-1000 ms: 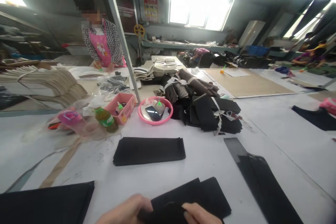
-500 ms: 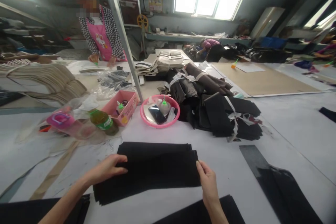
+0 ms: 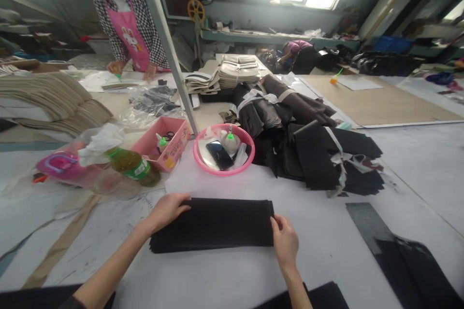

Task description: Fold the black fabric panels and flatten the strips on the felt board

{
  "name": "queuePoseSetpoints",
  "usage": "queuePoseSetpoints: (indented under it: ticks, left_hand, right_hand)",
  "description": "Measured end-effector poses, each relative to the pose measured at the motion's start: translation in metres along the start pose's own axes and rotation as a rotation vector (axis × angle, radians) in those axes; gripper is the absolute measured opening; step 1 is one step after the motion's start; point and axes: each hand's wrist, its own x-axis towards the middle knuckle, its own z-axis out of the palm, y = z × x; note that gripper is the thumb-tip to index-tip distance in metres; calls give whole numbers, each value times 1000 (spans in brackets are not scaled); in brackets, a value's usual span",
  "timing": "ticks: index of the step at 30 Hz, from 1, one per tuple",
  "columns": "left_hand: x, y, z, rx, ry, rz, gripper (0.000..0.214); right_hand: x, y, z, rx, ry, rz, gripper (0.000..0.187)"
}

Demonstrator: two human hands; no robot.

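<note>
A stack of black fabric pieces (image 3: 221, 224) lies in front of me on the white-covered table (image 3: 203, 280). My left hand (image 3: 170, 210) grips its upper left edge, thumb on top and the other fingers mostly out of sight. At the opposite end, my right hand (image 3: 284, 236) pinches the right edge between thumb and fingers. The sheets are nearly lined up on the right and fan slightly at the lower left corner. More black pieces (image 3: 326, 294) lie at the bottom, partly behind my right forearm.
Beyond the stack are a pink basin (image 3: 250, 166) holding a phone (image 3: 219, 154), a pink box (image 3: 177, 147) and a green-labelled bottle (image 3: 134, 166). Tied black bundles (image 3: 315, 154) lie right of the basin. A metal post (image 3: 166, 48) rises behind; a co-worker (image 3: 130, 29) stands across the table.
The upper sheets and the lower ones have come closer into line, so the stack looks narrower. My left hand has shifted up and right along its edge. The camera view has tilted down slightly.
</note>
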Motion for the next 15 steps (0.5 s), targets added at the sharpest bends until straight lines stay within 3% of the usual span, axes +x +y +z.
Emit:
queuePoseSetpoints:
  ticks: [7, 11, 15]
  left_hand:
    - [2, 10, 14, 267, 16, 18, 14]
    - [-1, 29, 24, 533, 144, 62, 29]
    - [6, 59, 46, 259, 123, 226, 51]
  right_hand:
    - [5, 13, 15, -87, 55, -3, 49]
    - [6, 11, 16, -188, -22, 118, 60]
    - [13, -1, 11, -126, -207, 267, 42]
